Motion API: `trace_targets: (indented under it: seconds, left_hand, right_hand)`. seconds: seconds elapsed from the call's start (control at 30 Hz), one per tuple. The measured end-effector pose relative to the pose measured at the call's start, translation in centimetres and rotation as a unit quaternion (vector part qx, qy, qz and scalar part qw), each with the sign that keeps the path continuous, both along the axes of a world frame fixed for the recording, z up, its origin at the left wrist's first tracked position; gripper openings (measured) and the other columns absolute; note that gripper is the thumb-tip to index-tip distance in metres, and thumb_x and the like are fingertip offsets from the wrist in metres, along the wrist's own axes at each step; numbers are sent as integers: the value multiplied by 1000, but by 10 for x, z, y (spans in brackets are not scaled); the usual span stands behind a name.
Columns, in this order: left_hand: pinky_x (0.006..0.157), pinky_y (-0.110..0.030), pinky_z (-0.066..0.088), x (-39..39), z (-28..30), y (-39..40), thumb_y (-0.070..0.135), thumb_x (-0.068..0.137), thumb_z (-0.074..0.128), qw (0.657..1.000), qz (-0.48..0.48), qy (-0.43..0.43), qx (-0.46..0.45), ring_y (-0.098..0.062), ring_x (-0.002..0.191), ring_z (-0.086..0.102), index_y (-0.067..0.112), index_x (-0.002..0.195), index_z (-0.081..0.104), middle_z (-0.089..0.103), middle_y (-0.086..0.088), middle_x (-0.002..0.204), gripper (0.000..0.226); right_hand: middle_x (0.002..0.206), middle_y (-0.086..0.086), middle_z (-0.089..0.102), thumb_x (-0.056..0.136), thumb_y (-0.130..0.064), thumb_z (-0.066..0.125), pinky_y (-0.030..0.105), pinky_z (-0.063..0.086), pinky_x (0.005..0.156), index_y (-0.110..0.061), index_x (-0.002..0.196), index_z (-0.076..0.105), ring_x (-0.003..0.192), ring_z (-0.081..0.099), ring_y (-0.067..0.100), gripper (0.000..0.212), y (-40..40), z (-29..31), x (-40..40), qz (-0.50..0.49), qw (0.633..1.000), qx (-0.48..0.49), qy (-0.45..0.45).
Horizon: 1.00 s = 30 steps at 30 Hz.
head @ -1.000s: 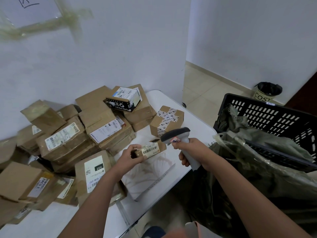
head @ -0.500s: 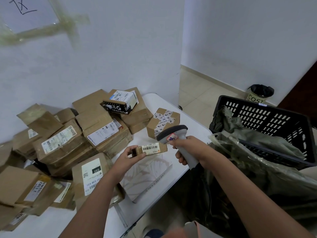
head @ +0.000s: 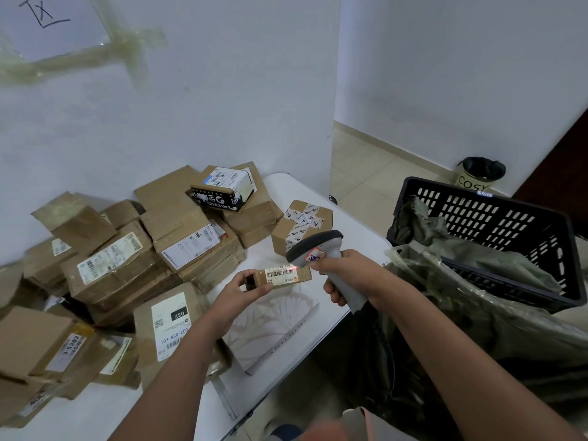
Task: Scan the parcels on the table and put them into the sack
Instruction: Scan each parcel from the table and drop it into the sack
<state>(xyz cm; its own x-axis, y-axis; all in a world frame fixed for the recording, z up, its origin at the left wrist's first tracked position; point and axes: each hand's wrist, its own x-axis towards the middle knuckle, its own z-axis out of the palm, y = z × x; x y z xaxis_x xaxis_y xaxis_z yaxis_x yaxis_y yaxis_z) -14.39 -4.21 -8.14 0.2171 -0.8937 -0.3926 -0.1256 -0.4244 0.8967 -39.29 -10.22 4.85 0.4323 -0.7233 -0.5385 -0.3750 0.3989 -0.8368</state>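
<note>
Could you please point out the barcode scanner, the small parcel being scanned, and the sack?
barcode scanner (head: pixel 313 246): head view, on its grey head.
small parcel (head: pixel 280 275): head view, on its barcode label.
sack (head: pixel 471 300): head view, on its translucent green plastic by the opening.

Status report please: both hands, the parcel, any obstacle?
Left hand holds small parcel, label up. Right hand grips scanner, red light on label. Sack open at right; nothing in the way.
</note>
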Motion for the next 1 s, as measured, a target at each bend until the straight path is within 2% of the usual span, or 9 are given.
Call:
trace_targets:
  seconds: [0.6, 0.8, 0.93, 1.0]
  left_hand:
    - [107, -37, 46, -1, -2, -3, 39, 77, 81, 1000, 13, 9, -1, -14, 115, 59, 28, 123, 60, 61, 6, 123, 51]
    - [104, -33, 48, -4, 1, -3, 30, 81, 79, 999, 18, 26, -10, -14, 113, 61, 25, 122, 60, 63, 4, 121, 46]
    - [102, -31, 49, -8, 7, -5, 35, 79, 80, 999, 15, 32, -24, -12, 116, 61, 26, 123, 61, 64, 7, 123, 48]
    - [101, -31, 50, -18, 15, -10, 41, 76, 82, 998, 4, 63, -30, -12, 117, 61, 24, 125, 60, 63, 4, 126, 57]
  right_hand:
    - [60, 10, 61, 91, -30, 66, 24, 45, 46, -7, 89, 57, 46, 56, 18, 24, -1, -3, -3, -41, 999, 23, -22]
    - [58, 9, 60, 92, -29, 66, 24, 44, 46, -6, 88, 57, 46, 55, 18, 25, -4, -8, -5, -50, 998, 31, -35]
    - [58, 10, 61, 90, -30, 68, 23, 46, 46, -4, 90, 59, 45, 56, 18, 28, -12, -17, -25, -76, 996, 36, -19]
    - [59, 10, 62, 90, -32, 68, 25, 46, 47, -3, 92, 60, 46, 57, 18, 30, -20, -26, -50, -108, 993, 36, 3]
